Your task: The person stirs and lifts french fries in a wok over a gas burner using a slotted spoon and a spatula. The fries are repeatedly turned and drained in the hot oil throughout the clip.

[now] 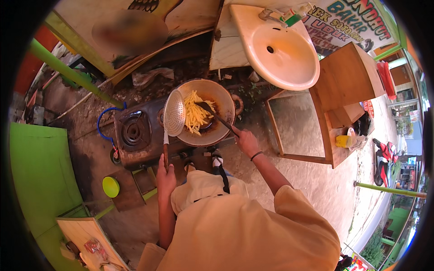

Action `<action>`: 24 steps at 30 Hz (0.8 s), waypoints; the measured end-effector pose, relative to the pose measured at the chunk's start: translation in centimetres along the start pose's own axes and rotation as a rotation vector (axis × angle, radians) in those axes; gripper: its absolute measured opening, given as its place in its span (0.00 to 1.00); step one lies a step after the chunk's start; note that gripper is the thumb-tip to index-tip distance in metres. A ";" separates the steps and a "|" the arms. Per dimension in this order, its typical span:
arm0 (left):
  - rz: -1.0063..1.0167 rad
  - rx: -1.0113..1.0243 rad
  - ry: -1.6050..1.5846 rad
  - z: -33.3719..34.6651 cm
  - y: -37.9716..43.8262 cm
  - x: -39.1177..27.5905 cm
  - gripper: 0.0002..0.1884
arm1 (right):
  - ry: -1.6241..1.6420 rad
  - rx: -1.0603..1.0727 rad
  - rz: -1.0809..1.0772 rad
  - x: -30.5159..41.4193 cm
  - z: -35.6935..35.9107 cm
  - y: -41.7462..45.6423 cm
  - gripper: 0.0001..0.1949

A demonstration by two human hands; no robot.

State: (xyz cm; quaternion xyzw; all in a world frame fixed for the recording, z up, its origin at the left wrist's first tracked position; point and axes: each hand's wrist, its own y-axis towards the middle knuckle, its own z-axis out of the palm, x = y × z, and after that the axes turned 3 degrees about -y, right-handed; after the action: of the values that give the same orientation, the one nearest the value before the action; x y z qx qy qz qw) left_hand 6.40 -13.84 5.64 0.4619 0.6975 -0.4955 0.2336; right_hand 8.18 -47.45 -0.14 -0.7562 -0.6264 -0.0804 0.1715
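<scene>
A wide metal wok [222, 96] sits on the right side of a two-burner gas stove [135, 152]. Pale yellow fries [195, 113] are heaped in its middle, with brown residue on the wok's inner wall. My right hand [247, 142] grips the handle of a dark spatula [217, 117], whose blade touches the fries. In my left hand [166, 176] is the wooden handle of a perforated metal skimmer [175, 113]. The skimmer's bowl is held over the wok's left rim, beside the fries, and looks bare.
The stove's left burner [134, 132] is bare, with a blue gas hose [100, 123] behind it. A wash basin [281, 57] juts out beyond the wok. To the right stands a wooden cabinet [349, 74]. A lime-green round container [111, 187] rests on a small wooden stand [127, 194] at left.
</scene>
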 end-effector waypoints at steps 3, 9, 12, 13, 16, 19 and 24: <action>-0.008 -0.066 -0.040 0.2 -0.6 0.1 0.28 | -0.107 0.108 -0.060 0.3 -1.5 -3.4 0.21; 0.252 -0.186 0.060 0.8 -1.9 -1.7 0.27 | -0.114 0.114 -0.044 -0.7 -3.2 -4.4 0.20; 0.241 -0.177 0.025 0.3 -1.7 -4.1 0.27 | -0.065 -0.062 -0.094 2.6 -3.2 -0.2 0.19; 0.291 -0.191 0.027 0.3 -1.3 -4.0 0.27 | -0.087 -0.071 -0.097 3.5 -2.5 1.5 0.19; 0.380 -0.218 0.030 0.6 -0.7 -3.7 0.27 | -0.139 -0.076 -0.139 4.9 -0.1 4.1 0.19; 0.334 -0.216 0.041 0.6 -1.2 -4.0 0.27 | -0.170 -0.038 -0.152 4.6 0.8 3.7 0.19; 0.270 -0.212 0.053 0.7 -2.0 -2.9 0.27 | -0.118 0.061 -0.072 2.8 -1.1 -1.2 0.17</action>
State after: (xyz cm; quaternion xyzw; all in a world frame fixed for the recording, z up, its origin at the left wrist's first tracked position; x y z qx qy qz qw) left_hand 5.86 -15.87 8.57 0.5372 0.6834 -0.3710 0.3266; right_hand 7.66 -45.05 2.02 -0.7311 -0.6643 -0.0229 0.1542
